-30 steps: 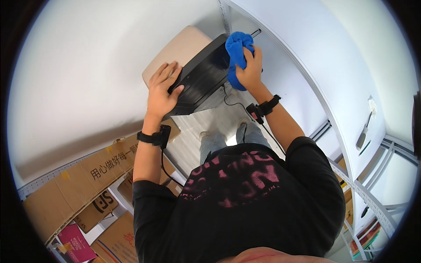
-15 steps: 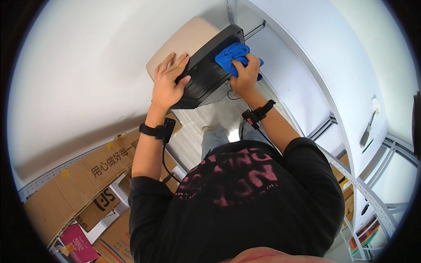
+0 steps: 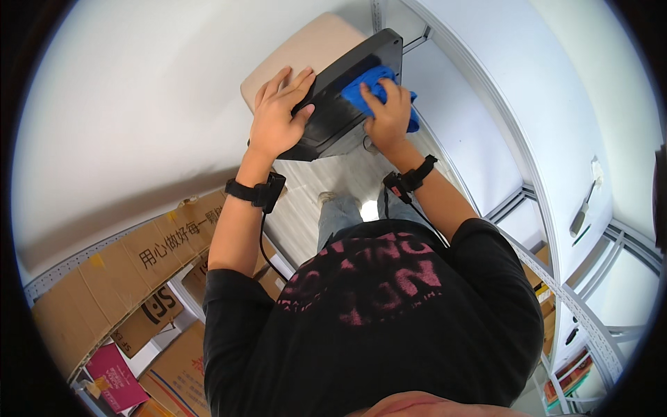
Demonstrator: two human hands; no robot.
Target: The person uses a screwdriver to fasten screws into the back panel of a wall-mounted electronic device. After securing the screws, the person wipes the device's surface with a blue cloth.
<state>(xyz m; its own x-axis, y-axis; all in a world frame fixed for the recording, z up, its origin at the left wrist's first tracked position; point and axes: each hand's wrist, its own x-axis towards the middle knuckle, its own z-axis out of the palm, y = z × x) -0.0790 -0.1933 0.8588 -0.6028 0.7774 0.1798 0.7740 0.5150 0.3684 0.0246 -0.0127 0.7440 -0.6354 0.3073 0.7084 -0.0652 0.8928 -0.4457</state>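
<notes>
A boxy item with a rounded beige body [image 3: 302, 50] and a black plastic face [image 3: 326, 124] is held at a tilt in front of the white wall. My left hand [image 3: 276, 119] lies on its left upper edge, fingers spread over the beige side and thumb against the black face. In my right hand [image 3: 390, 118] is a bunched blue cloth [image 3: 352, 92], pressed on the right part of the black face. What carries the item from below is hidden. Black straps with small wired boxes circle both wrists.
Opened cardboard boxes [image 3: 97, 295] and a magenta box [image 3: 114, 379] sit at lower left. A metal-framed white shelf unit [image 3: 479, 62] rises on the right, with a scraper-like tool [image 3: 580, 215] on its panel. My feet are on the pale floor [image 3: 295, 194].
The item and my left hand have shifted a little up and right in view. The blue cloth sits lower on the black face and looks flatter.
</notes>
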